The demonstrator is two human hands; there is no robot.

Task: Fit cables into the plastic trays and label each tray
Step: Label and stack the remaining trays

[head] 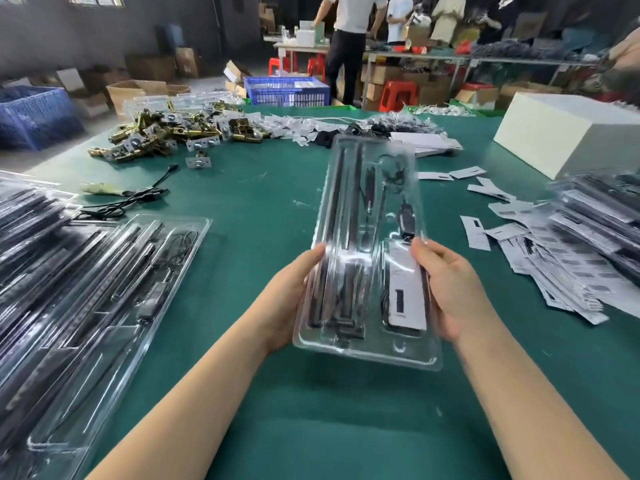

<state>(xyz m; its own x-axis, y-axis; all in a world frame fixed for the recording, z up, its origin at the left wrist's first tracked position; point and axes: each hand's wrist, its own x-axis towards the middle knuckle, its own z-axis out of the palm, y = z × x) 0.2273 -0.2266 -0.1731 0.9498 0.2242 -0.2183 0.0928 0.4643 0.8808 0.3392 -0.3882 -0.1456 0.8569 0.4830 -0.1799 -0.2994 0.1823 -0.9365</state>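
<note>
— Both forearms reach in from the near edge; what do the hands hold?

— Left hand (294,299) and right hand (450,289) have fingers curled round the near sides of a clear plastic tray (367,244), lifted above the green surface (242,202).

— Finished?

— Seemingly: black cables (391,174) sit inside and a white label (407,292) lies on it. Unlabelled trays (104,289) wait at left.

— Obstacles?

— Loose labels (554,268) scatter right, before a stack of trays (602,216); brass hardware (166,133) lies far left.

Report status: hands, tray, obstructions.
Left hand and right hand grip clear tray, held above table. White label in tray. Nothing in the way.
</note>
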